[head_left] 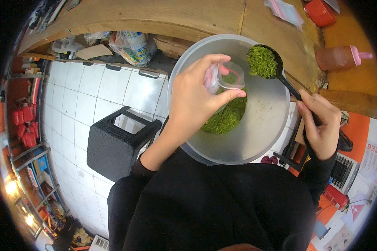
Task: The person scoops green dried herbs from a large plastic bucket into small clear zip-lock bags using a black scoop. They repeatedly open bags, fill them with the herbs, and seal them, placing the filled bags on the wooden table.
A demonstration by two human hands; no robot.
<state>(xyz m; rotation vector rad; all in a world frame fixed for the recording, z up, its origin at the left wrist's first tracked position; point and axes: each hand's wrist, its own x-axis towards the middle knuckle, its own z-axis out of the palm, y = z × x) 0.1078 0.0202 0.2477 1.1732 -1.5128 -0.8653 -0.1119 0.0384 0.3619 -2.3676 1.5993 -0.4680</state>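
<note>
Here's the left hand (194,94), out over the translucent tub (266,129), forearm slanting up across the tub's near left rim. The wrist is arched, the thumb stretched toward the tub's right side, the fingers curved above it, and that hand is gripping a small clear plastic bag (237,80) with its mouth spread wide. And look right: the right hand (321,121) sits just outside the tub's right rim, fingers folded and thumb pressed along the handle of a black spoon (289,87), a firm grip. The handle angles up and inward, carrying the bowl over the tub's far right rim, piled with a green shredded heap (262,61), and there's a gap between it and the bag! Below the left hand, more green shreds (225,121) lie on the tub's bottom. Beyond the tub runs the wooden desk (171,14); left of the tub stands a black stool (113,146).
</note>
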